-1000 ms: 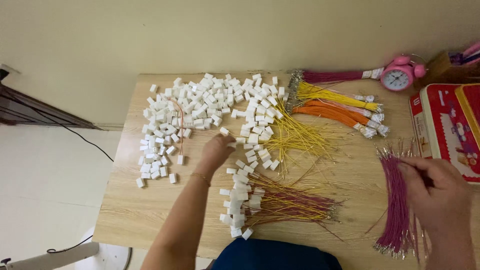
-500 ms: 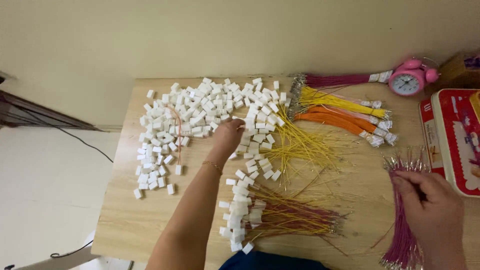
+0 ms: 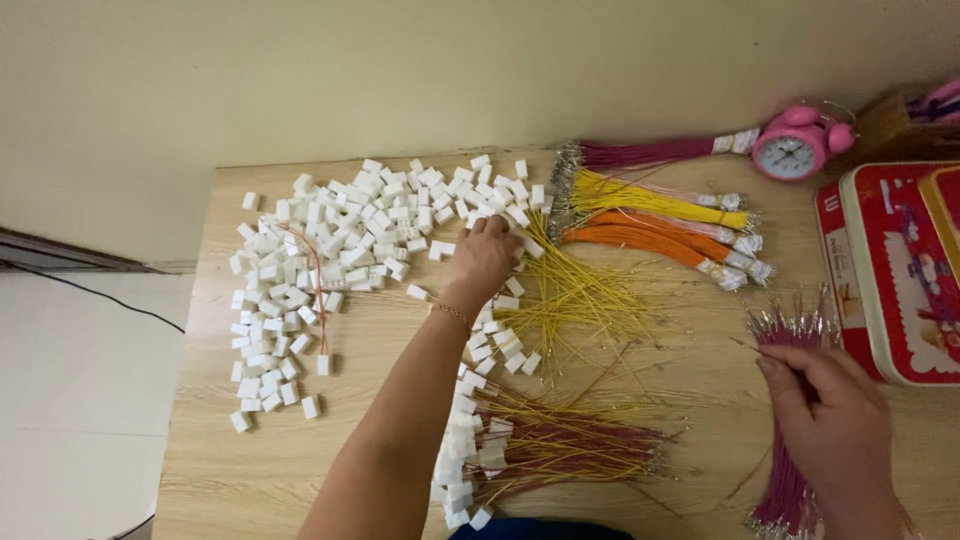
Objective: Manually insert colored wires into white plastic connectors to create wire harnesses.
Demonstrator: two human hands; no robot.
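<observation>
Head view shows our left hand (image 3: 484, 258) with fingers curled down onto the white plastic connector housings (image 3: 340, 235) heaped on the worktop (image 3: 370, 420), where we judge it best to pinch one only, while our right hand (image 3: 835, 420) clamps the magenta wire bundle (image 3: 790, 330).

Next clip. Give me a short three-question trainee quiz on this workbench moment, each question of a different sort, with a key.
1. True or false: the left hand rests among the white plastic connectors.
2. The right hand is on a bunch of wires of which colour? A yellow, B magenta, C orange.
3. Fill in: the pink alarm clock stands at the table's far ____ corner, above the red tin.

Key: 1 true; 2 B; 3 right.
</observation>
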